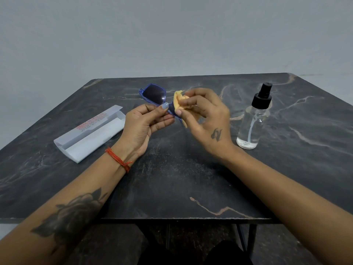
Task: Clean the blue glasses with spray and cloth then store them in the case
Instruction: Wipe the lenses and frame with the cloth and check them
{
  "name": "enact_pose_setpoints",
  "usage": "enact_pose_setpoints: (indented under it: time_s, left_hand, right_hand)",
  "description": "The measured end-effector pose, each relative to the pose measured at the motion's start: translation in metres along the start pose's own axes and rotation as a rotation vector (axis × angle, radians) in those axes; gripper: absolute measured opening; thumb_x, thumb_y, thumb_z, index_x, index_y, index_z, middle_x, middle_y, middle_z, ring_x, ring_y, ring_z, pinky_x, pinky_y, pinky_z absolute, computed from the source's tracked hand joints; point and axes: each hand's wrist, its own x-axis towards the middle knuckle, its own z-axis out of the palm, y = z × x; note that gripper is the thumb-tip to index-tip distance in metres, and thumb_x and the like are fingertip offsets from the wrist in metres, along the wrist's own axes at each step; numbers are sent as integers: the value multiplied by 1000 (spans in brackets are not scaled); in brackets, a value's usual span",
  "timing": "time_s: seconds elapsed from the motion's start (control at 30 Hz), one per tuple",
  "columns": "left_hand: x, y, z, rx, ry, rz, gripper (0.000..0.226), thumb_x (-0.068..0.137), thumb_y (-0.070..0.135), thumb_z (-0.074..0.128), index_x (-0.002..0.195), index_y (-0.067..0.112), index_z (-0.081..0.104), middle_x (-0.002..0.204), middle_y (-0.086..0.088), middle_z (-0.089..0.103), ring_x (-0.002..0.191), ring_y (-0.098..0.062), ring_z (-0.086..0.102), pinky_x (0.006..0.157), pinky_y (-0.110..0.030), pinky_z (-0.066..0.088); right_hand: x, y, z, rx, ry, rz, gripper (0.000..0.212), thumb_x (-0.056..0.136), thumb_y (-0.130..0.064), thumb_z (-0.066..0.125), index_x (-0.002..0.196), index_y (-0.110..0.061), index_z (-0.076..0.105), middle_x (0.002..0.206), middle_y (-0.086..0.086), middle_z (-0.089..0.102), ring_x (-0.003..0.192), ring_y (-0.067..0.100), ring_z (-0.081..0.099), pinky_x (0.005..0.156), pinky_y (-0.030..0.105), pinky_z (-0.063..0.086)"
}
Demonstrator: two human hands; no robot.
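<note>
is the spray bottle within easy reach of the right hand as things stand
Probably yes: the spray bottle stands just beside the right hand with nothing between, but that hand pinches the cloth.

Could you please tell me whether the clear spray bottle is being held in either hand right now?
No, the clear spray bottle with the black nozzle stands alone on the dark marble-patterned table, beside the right hand.

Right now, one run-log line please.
wiping | left hand holds blue glasses | right hand rubs cloth | case open
</note>
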Motion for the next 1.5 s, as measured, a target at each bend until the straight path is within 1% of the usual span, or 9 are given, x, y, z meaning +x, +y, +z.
enact_pose_setpoints:
  time_s: [0.2,0.53,0.77,0.87,0.97,1.13,1.23,1.37,1.5]
  left_hand:
    - [1,2,-2,-9,19,-3,14,82,6,63,68,8,61,71,-8,72,69,-16,70,61,-22,56]
    - [-1,3,1,42,-16,21,8,79,8,64,74,4,59,65,-4,70,65,-14,70,61,-21,56]
    - [-2,1,-1,76,-42,47,7,83,4,59,76,4,60,72,-6,72,74,-19,71,62,-22,56]
    - [-1,2,0,62,-26,52,12,84,4,59,71,4,58,67,-4,71,68,-16,70,60,-22,55]
    - [-2,4,1,43,-13,40,10,75,10,66,71,5,59,63,-4,69,63,-13,69,59,-21,55]
    - [-3,4,1,41,-13,22,8,77,7,65,78,2,59,65,-4,70,66,-14,70,61,-21,56]
    - [-3,4,3,59,-19,27,5,80,5,63,80,2,60,66,-3,70,67,-14,70,62,-21,56]
    - [-3,4,2,70,-17,33,7,82,4,62,76,4,59,64,-3,69,66,-14,69,61,-21,56]
    - [-3,3,2,61,-13,33,10,83,5,61,73,5,59,67,-4,71,68,-15,70,61,-21,56]
  right_hand:
    - [2,5,-6,-233,-48,-128,11,74,-5,74,83,-11,73,91,-2,72,93,13,59,86,12,37]
    - [6,1,-12,-327,-45,-86,32,79,-4,68,110,-12,65,85,4,69,74,19,61,70,28,48]
    - [1,5,-4,-191,-52,-210,20,72,8,68,87,-4,74,97,8,70,90,23,64,81,28,50]
    - [-1,3,-6,-181,-85,-247,7,72,-6,74,78,-3,73,91,8,70,87,21,64,78,26,50]
    - [-2,4,-8,-230,-93,-223,15,72,-14,77,68,-3,68,85,6,69,80,20,62,73,24,48]
    - [0,1,-11,-249,-60,-83,18,72,-4,75,83,-2,61,81,5,64,71,20,61,62,38,53]
    - [4,0,-12,-210,-7,-49,22,74,-3,73,94,-1,63,94,8,62,83,17,60,69,34,55]
    - [2,5,-4,-202,-27,-78,24,73,1,74,96,-1,70,103,13,61,93,10,56,82,9,45]
    - [-1,6,-2,-175,-123,-190,21,76,6,69,95,-3,72,100,10,70,103,24,62,93,24,46]
